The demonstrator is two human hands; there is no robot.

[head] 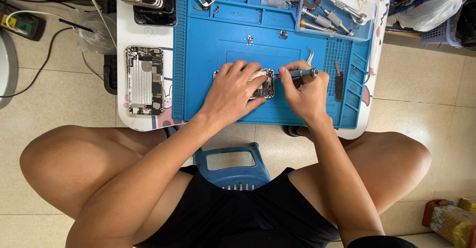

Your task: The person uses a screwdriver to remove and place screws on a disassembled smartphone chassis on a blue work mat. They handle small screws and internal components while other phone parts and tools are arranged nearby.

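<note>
At the far left of the small white surface (130, 110) an opened phone body (144, 80) lies face down with its insides showing, well apart from the work. Beside it begins the blue repair mat (208, 55) that covers most of the surface. Near the mat's middle the left hand (233, 92) lies flat over a second opened phone (264, 84), fingers spread and pressing it down, not curled around it. Just to the right, the right hand (305, 92) pinches a slim screwdriver (300, 73) between thumb and fingertips; the tool lies nearly level and its tip touches the phone's right edge. Curved tweezers (311, 55) rest on the mat just above that hand, and a dark flat tool (338, 82) lies near its right. In the upper right corner a clear tray (367, 30) holds more screwdrivers.
</note>
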